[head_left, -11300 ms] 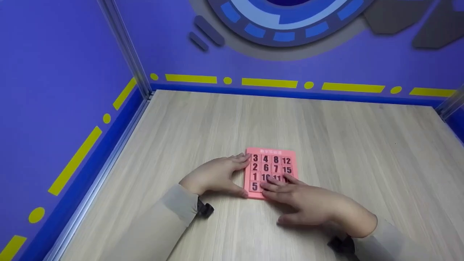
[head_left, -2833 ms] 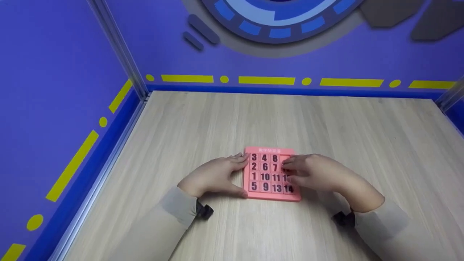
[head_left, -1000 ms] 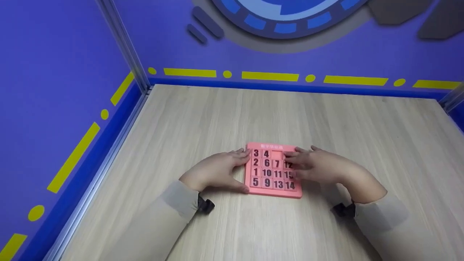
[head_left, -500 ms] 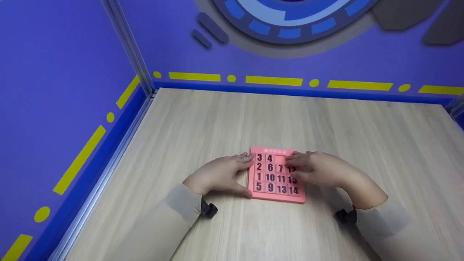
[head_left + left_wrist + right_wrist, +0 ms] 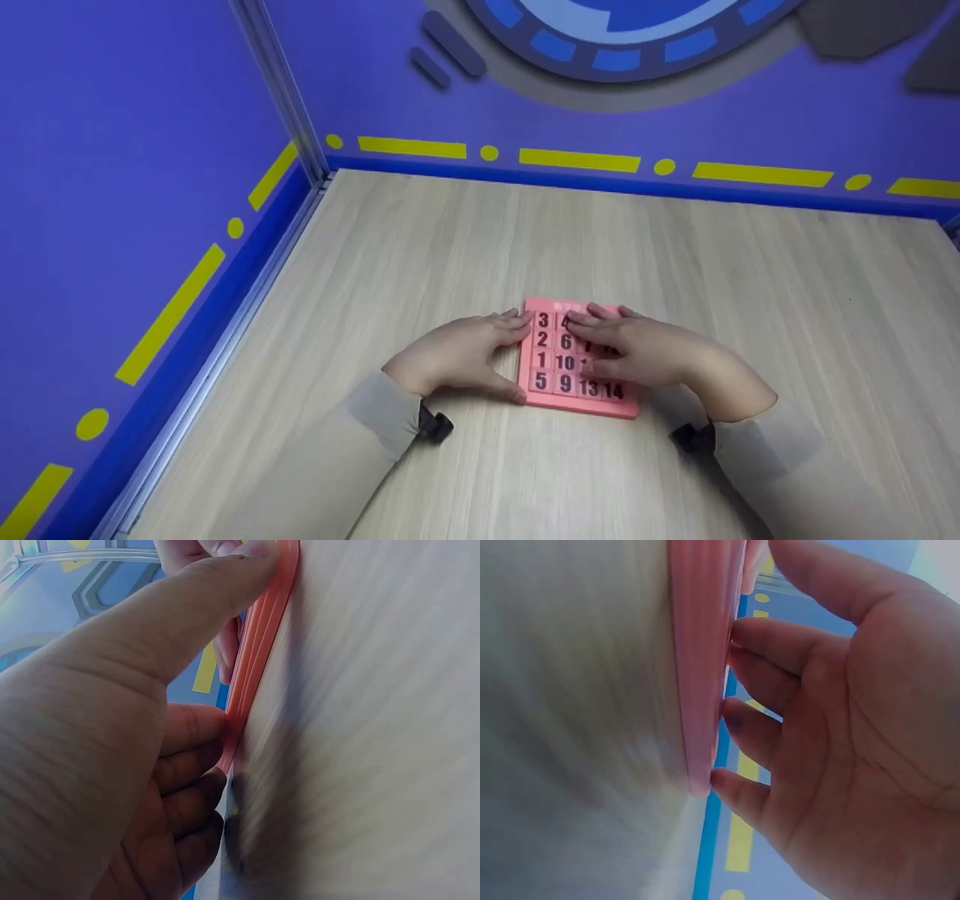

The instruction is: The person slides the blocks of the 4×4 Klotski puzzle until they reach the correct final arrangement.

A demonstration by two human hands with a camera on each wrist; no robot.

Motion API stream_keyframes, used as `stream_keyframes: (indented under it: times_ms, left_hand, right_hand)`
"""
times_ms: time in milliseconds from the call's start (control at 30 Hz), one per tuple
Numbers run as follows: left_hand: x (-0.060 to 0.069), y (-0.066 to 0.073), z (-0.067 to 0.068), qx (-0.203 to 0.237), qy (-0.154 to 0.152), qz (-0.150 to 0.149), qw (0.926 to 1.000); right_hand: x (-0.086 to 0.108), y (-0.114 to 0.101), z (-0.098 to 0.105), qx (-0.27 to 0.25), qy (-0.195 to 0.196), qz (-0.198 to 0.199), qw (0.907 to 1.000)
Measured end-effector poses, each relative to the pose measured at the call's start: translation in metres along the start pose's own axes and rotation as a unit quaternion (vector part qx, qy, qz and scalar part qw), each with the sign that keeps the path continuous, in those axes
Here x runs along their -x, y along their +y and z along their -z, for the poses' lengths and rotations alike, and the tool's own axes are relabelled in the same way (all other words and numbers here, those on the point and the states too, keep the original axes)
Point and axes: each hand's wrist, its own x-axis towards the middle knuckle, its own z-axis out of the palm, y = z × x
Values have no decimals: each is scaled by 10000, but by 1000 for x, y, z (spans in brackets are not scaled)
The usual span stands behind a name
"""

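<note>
Head view has a pink number board (image 5: 577, 406) lying flat on the wood-grain worktop (image 5: 450, 240), well apart from the worktop's far edge and from its left edge, between the person's two hands. The left hand (image 5: 459, 358) is along the board's left side, thumb stretched away from the fingers, thumb tip at the near left corner and fingertips by the far left corner; the left wrist view shows the thumb and a fingertip against the board's side. The right hand (image 5: 652, 349) reaches over the board's right side, fingers extended and slightly spread over the upper right part, thumb lower down over the tiles, pinching nothing that shows; in the right wrist view the fingertips meet the board's upper face. Tiles 3, 2, 1 and 5 run down the left column, 6, 10 and 9 are readable beside them, 13 and 14 sit in the row nearest the person, and the tiles under the right hand are partly hidden. Black straps (image 5: 435, 422) circle both wrists below beige sleeves (image 5: 322, 457). Beyond the worktop's far edge rises a blue wall (image 5: 450, 112) with yellow dashes and dots
</note>
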Motion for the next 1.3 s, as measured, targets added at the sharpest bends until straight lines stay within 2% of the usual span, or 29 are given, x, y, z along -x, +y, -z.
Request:
stream_keyframes:
  times_ms: [200,433,667,933,1067,1300]
  left_hand:
    - [2,0,1,29,-6,78,10000]
    - [0,0,1,109,27,44,9999]
    - [-3,0,-2,39,-22,-23,10000]
    - [1,0,1,87,22,71,9999]
    - [4,0,0,95,9,81,9999]
    - [-1,2,0,-20,31,20,10000]
  right_hand:
    - [4,3,8,27,-34,-38,10000]
    - [14,2,17,100,-117,-468,9988]
    - [16,-2,14,220,-154,-696,9972]
    - [7,-11,15,548,408,-478,9965]
    - [4,-16,15,733,415,-476,9953]
    - [-1,-22,11,442,323,-279,9981]
